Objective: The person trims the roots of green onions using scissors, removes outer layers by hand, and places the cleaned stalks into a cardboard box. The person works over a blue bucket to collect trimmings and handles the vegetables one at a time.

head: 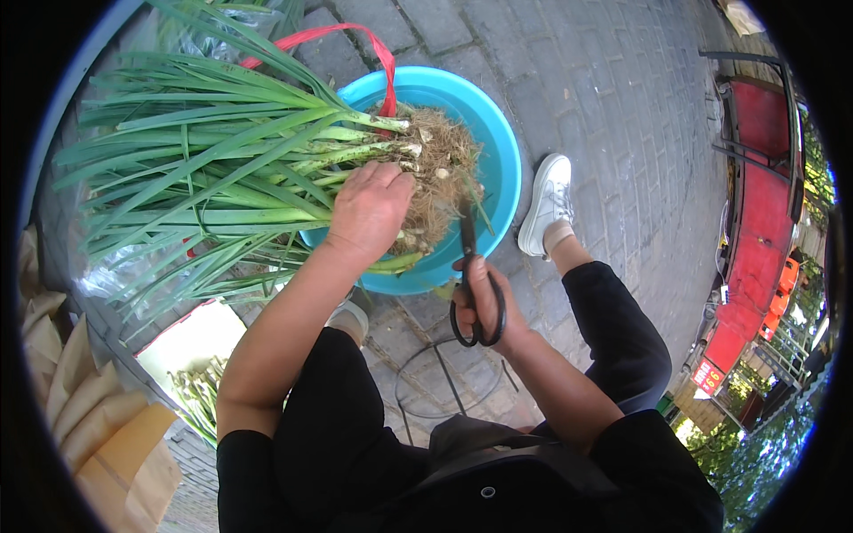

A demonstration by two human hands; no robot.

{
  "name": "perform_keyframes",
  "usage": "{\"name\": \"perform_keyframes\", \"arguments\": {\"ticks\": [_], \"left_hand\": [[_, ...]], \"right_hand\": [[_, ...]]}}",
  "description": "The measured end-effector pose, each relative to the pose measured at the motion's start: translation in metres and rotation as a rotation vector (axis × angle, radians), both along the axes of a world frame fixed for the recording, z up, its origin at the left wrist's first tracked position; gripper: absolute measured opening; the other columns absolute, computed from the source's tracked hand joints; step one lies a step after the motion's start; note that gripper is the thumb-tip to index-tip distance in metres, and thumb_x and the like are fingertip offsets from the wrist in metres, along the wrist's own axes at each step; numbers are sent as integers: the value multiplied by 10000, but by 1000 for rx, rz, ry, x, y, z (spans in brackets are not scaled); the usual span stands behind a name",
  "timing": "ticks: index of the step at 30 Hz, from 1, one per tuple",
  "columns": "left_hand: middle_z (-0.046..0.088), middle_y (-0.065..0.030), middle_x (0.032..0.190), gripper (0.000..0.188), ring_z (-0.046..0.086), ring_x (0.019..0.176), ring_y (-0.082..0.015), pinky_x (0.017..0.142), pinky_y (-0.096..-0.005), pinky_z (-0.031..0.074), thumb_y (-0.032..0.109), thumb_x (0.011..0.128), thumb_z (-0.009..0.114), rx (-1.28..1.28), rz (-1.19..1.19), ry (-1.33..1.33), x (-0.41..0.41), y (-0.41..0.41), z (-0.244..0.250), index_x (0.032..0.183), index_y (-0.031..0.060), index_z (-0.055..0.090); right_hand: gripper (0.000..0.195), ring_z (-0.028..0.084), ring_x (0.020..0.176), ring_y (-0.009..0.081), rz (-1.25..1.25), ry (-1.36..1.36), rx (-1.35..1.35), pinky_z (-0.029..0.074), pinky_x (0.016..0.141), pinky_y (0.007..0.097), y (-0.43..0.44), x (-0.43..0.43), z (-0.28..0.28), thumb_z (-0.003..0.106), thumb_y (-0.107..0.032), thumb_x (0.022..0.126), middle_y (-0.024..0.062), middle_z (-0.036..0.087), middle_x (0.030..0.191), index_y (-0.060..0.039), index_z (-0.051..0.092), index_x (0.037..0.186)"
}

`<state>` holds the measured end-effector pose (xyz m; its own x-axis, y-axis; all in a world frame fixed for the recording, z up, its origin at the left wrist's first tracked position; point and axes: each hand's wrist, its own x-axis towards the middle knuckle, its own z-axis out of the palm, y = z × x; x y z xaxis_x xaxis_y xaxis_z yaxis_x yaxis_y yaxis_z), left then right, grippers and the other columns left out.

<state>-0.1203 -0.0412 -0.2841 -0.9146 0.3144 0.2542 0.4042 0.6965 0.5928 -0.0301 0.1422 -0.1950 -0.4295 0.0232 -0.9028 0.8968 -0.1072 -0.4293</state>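
Observation:
A big bunch of long green leafy stalks, like garlic plants or leeks (220, 153), lies across the left side of a blue plastic basin (503, 166). Their pale stem ends point right, over a heap of brown fibrous roots (433, 213) inside the basin. My left hand (373, 206) rests on the stems near those ends; its fingertips are partly hidden, so its exact grip cannot be made out. In my right hand (483, 300) is a pair of black-handled scissors (468, 233), the blades pointing up into the basin beside the roots. A red plastic strap (383, 56) loops over the basin's rim.
Brown paper (100, 426) is piled at lower left, near a white box (193, 330) with trimmed green stalks (200, 390). A round metal wire frame (446, 380) stands between my legs. My white shoe (550, 200) is right of the basin on grey paving. Red-covered tables (753, 246) line the far right.

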Motion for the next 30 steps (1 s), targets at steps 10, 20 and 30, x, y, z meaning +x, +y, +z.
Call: {"name": "perform_keyframes", "arguments": {"ticks": [10,20,30], "left_hand": [[555,-61,874,226,521,876,-228,770,-355,393,95,708,557,-238,56,39,-8,8,-8,923,59,618],[566,-52,802,109,547,862,-232,750,-365,407,96,718,566,-276,-53,-72,-12,9,-12,816,95,614],[544,-63,745,134,584,704,-265,632,-385,462,120,724,667,-14,-22,-125,-3,8,5,847,97,622]], "right_hand": [[481,388,479,78,394,135,-73,329,432,256,-7,-15,-4,422,-494,942,-12,411,634,-51,455,1126],[693,409,516,105,333,281,-62,341,480,241,22,1,9,357,-651,882,27,415,672,-44,350,1216],[682,414,530,97,119,-19,-372,369,469,245,5,-11,16,353,-633,897,21,428,702,-31,388,1213]]}}
